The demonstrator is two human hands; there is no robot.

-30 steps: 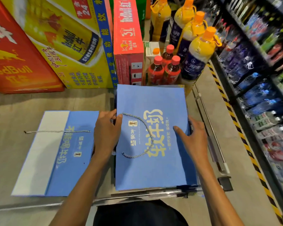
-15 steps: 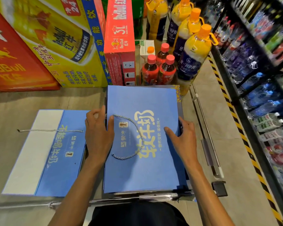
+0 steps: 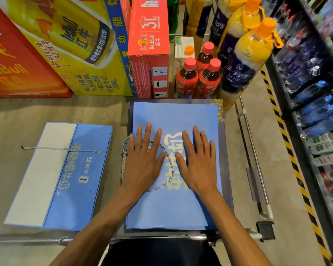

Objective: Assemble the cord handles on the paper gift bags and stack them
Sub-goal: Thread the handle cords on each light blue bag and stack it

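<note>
Bag stack [image 3: 173, 208] on cart, store aisle floor [image 3: 238, 150].

We can't see the stretch of cord handle [image 3: 167, 160] running under the left hand [image 3: 144, 162]; both palms cover part of the bag's yellow print [image 3: 174, 137]. Shelf bottles [image 3: 315, 89] at right are blurred, labels unreadable. Red carton [image 3: 17, 60] at upper left is cut by the frame edge.

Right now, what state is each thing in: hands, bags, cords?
left hand: open, flat on the top bag
right hand: open, flat on the top bag
top bag: folded flat on the stack
cord handle: fitted, looped, partly under left hand
side bags: flat, loose cord across
</note>
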